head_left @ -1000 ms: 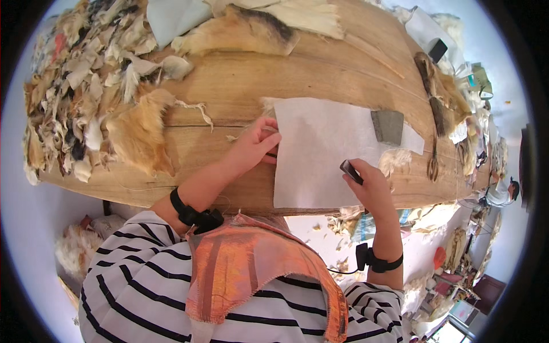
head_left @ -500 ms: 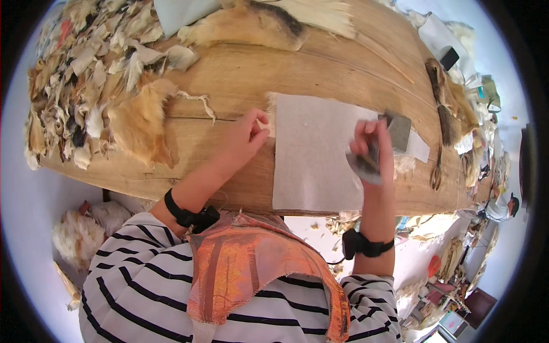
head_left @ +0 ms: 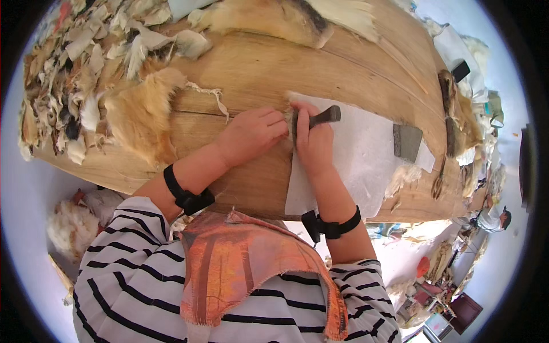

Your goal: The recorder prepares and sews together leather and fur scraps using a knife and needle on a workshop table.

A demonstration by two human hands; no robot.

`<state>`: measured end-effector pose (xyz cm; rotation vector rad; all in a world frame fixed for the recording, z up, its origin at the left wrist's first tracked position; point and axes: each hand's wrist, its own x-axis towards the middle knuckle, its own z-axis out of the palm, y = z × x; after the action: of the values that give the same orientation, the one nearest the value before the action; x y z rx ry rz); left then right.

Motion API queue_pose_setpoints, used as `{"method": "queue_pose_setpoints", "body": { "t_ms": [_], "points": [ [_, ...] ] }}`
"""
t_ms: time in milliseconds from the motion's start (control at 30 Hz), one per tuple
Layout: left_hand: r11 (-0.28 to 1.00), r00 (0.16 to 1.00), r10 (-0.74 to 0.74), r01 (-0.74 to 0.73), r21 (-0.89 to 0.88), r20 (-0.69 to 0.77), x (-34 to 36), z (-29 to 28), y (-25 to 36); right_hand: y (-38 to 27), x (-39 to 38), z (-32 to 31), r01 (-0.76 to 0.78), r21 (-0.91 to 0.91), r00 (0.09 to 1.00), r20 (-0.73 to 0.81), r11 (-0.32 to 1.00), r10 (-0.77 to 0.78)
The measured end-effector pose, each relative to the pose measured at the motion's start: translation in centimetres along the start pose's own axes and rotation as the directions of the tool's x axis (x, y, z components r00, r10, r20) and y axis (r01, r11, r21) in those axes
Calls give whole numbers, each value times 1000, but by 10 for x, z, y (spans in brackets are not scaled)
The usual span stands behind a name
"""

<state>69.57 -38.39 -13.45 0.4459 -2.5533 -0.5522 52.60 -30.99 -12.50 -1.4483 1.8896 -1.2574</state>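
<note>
My left hand (head_left: 253,135), fingers curled together, lies at the left edge of a white sheet (head_left: 354,166) on the wooden tabletop (head_left: 240,74); what its fingertips pinch, if anything, is hidden. Just right of it, my right hand (head_left: 314,140) is closed on a dark tool (head_left: 328,114) with a flared end, held over the sheet's upper left edge. Pale fur shows at that edge and under the sheet's right side (head_left: 400,180). A flat grey block (head_left: 407,142) sits on the sheet's right part.
Piled fur scraps (head_left: 91,51) and a tan pelt (head_left: 137,114) cover the left; more pelts (head_left: 257,20) lie along the back. Long scissors (head_left: 439,183), brown fur (head_left: 463,120) and a black block (head_left: 460,70) are on the right. Another person (head_left: 492,217) is at the far right.
My right hand has lifted the tool and moved it left to the sheet's upper edge. My left hand has shifted slightly right beside it. The view has shifted a little.
</note>
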Motion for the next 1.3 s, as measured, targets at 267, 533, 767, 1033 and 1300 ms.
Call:
{"method": "queue_pose_setpoints", "body": {
  "t_ms": [267,533,767,1033,1300],
  "points": [
    [853,932,-363,331,-405,-4,9,1,-4,-12,-21,-13,56,-171,997,65,984,-45],
    [450,863,-480,398,-799,160,4,4,-14,-4,19,6,-3,-140,1000,-2,990,3],
    [317,856,-464,401,-859,228,8,-11,-13,-8,33,9,-46,-249,999,-5,967,46],
    [8,643,-754,212,-977,133,-5,-21,-14,2,58,18,-153,-303,988,-57,941,143],
    [162,726,-300,678,-717,619,-16,-74,12,6,41,-38,-239,200,971,62,950,232]
  ]
}}
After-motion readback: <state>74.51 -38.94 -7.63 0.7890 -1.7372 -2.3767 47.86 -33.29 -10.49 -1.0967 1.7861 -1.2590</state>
